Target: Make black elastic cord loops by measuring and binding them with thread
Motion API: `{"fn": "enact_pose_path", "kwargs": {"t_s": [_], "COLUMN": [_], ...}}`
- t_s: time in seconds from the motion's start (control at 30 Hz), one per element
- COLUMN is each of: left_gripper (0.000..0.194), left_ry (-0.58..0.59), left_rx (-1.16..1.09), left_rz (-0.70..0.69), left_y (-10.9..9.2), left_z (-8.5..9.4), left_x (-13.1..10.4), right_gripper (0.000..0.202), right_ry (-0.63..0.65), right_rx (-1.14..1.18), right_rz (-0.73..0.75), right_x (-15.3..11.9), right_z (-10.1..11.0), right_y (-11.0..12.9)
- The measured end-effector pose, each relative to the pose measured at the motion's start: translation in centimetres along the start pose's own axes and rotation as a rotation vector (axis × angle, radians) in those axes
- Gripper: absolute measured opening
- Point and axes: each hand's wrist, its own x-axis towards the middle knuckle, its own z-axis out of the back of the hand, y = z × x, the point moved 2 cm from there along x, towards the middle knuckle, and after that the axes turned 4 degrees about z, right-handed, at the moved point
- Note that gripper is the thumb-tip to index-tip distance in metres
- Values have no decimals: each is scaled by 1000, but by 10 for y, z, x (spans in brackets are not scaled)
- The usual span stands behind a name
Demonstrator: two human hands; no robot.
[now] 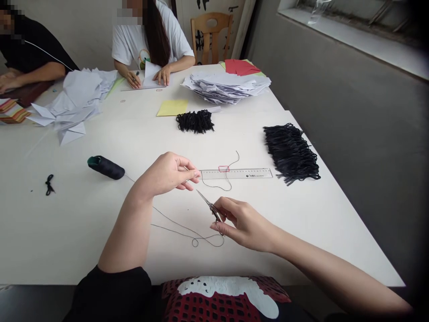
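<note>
My left hand is closed in a pinch on a thin dark thread, over the left end of a clear ruler. The thread curls across the ruler to the right. More thread lies in loops on the table below my wrist. In my right hand is a small pair of metal scissors, fingers in the handles, its tips just below my left fingertips. The blades look nearly closed. Left of my left hand lies a spool of dark thread on its side, a strand running from it toward that hand.
A bundle of black tassels lies at the right, a smaller one further back. Behind stand a paper stack, a yellow pad and loose papers. Two people sit across the table. A small black knot lies far left.
</note>
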Motion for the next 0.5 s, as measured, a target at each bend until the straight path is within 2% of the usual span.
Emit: {"fn": "enact_pose_path", "kwargs": {"t_s": [0.13,0.5], "left_gripper": [24,22], "left_ry": [22,36], "left_rx": [-13,-14], "left_rz": [-26,-47], "left_y": [-3,-6], "left_z": [-3,-5], "left_x": [-3,-4], "right_gripper": [33,32], "right_ry": [48,35], "right_rx": [162,150], "right_rz": [-12,-71], "right_x": [19,23], "right_z": [-1,-7], "right_y": [5,3]}}
